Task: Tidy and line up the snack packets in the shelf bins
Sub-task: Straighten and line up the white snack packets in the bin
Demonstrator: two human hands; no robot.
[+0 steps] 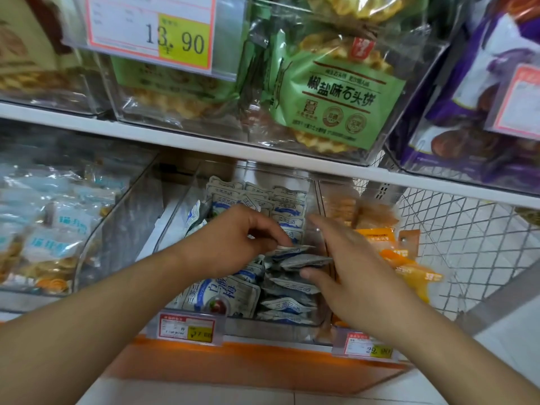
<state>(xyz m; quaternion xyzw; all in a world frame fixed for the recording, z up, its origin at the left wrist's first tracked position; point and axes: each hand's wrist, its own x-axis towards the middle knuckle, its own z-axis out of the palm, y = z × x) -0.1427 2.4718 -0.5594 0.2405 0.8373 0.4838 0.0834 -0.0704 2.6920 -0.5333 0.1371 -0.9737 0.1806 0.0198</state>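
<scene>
Mid-tidy in the clear middle bin (317,197): my left hand (233,238) pinches a white-blue packet (287,249) atop the bin's right-hand stack; my right hand (347,258) rests open-fingered against that stack, its thumb under packet (306,261). Next I probably square these flat, edges aligned.

Even, fairly bright indoor light; glare on clear bin fronts (409,71); soft blur and wide-angle bending toward edges.
</scene>
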